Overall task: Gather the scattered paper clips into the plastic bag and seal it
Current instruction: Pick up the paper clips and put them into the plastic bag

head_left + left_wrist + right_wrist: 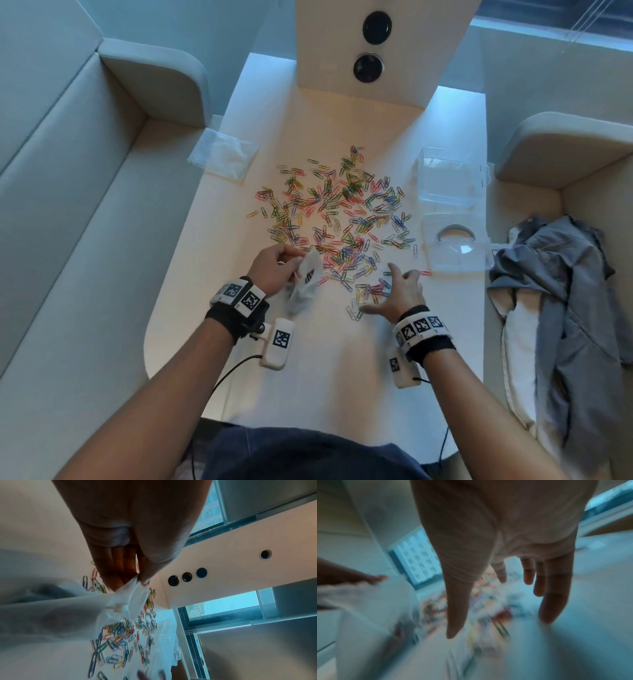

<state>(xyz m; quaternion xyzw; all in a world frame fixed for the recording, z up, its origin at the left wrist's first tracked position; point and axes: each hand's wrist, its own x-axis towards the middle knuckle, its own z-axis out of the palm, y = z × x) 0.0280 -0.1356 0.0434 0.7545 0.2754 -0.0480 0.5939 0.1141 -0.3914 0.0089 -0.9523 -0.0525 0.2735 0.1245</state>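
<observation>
- Now the left hand [274,270] pinches the bag [306,279] at its top, so it hangs ready.
- The right hand [400,291], fingers spread, empty, reaches the paper clips [337,209] mid-frame.

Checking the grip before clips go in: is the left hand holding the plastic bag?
Yes, the left hand pinches the plastic bag by its top edge.

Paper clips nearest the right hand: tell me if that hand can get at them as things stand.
Probably yes. The right hand is open, fingers spread just above the near paper clips, with nothing between them. The left hand holds the bag off to the side.
</observation>
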